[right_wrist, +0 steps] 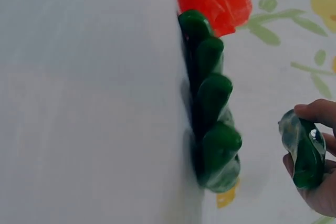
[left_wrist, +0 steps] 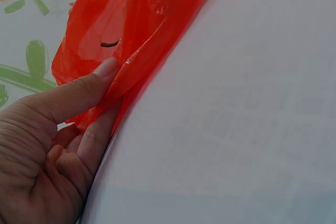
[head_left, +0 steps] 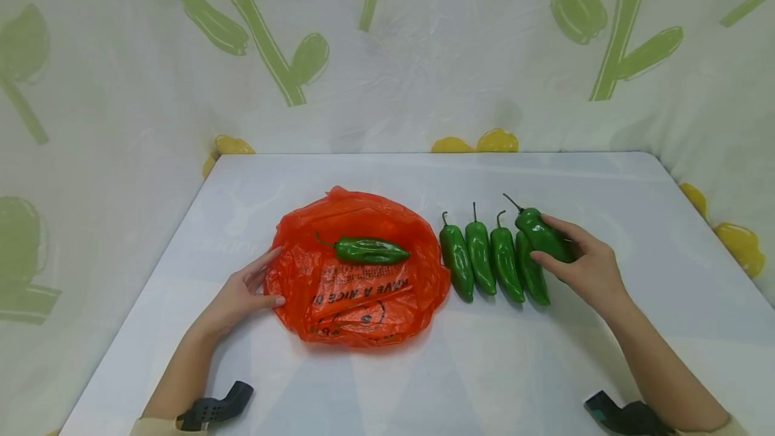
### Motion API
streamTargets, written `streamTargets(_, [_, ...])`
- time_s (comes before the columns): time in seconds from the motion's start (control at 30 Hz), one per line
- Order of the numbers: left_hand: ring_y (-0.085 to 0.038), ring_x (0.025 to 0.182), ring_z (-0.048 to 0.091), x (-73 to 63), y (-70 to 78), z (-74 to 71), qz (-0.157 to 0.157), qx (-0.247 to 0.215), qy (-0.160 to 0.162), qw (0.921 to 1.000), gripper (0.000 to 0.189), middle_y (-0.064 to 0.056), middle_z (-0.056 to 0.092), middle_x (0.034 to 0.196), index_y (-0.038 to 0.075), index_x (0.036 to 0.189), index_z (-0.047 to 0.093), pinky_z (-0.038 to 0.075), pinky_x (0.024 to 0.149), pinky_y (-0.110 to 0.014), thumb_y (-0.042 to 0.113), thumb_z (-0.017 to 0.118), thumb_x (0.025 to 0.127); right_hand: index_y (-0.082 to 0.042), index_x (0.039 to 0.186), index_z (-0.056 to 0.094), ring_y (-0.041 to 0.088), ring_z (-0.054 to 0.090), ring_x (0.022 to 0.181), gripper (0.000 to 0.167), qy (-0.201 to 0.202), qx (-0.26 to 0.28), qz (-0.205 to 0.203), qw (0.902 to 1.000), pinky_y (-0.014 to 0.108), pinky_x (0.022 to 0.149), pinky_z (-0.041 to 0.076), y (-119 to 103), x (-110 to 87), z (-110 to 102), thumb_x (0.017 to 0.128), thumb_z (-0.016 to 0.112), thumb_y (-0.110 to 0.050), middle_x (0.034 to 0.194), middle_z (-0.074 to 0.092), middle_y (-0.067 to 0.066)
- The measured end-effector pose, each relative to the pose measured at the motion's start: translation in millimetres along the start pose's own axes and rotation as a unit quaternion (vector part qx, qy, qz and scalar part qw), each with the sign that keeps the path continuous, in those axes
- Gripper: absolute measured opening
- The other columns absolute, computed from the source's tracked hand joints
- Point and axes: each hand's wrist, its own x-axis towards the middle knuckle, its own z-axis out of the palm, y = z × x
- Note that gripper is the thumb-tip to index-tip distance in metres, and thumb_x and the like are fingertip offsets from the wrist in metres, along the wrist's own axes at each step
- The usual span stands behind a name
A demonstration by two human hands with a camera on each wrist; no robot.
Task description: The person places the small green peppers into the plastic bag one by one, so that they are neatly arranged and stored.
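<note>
A red plastic bag with black print lies spread on the table, and one green chili pepper rests on it. At the bag's left edge, my left hand pinches the plastic between thumb and fingers; the left wrist view shows the thumb on top of the red film. My right hand grips another green pepper, held above the table in the right wrist view. Several more green peppers lie side by side in a row between the bag and my right hand.
The white table has its far edge near a pale curtain-like backdrop printed with green leaves and yellow shapes. Dark straps with devices sit on both wrists.
</note>
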Motion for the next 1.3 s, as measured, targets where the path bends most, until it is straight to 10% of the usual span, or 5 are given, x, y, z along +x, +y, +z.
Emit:
streamTargets(0.63, [-0.038, 0.143, 0.017, 1.3, -1.9, 1.0, 0.002, 0.005, 0.000, 1.0000, 0.084, -0.012, 0.021, 0.156, 0.019, 0.150, 0.028, 0.045, 0.097, -0.048, 0.021, 0.075, 0.080, -0.005, 0.130, 0.056, -0.006, 0.048, 0.113, 0.059, -0.032, 0.068, -0.120, 0.9899, 0.005, 0.090, 0.040, -43.0, 16.6, 33.8, 0.075, 0.076, 0.003, 0.130, 0.054, 0.014])
streamTargets(0.93, [-0.039, 0.142, 0.019, 1.3, -0.1, 0.0, 0.009, 0.009, -0.002, 0.9999, 0.084, -0.014, 0.022, 0.156, 0.018, 0.150, 0.027, 0.046, 0.096, -0.048, 0.020, 0.075, 0.081, -0.007, 0.130, 0.056, 0.021, 0.056, 0.114, 0.060, -0.071, 0.074, -0.161, 0.9816, 0.017, 0.087, 0.049, -63.2, 20.9, 50.6, 0.074, 0.077, 0.000, 0.129, 0.056, 0.010])
streamTargets(1.3, [-0.038, 0.142, 0.018, 0.2, 2.9, -0.6, 0.008, 0.008, -0.006, 0.9999, 0.083, -0.013, 0.022, 0.156, 0.017, 0.150, 0.028, 0.048, 0.095, -0.044, 0.020, 0.074, 0.081, -0.004, 0.127, 0.058, 0.026, 0.056, 0.117, 0.055, -0.114, 0.109, -0.258, 0.9531, 0.036, 0.085, 0.055, -90.1, 24.1, 83.0, 0.075, 0.077, -0.002, 0.127, 0.059, 0.012])
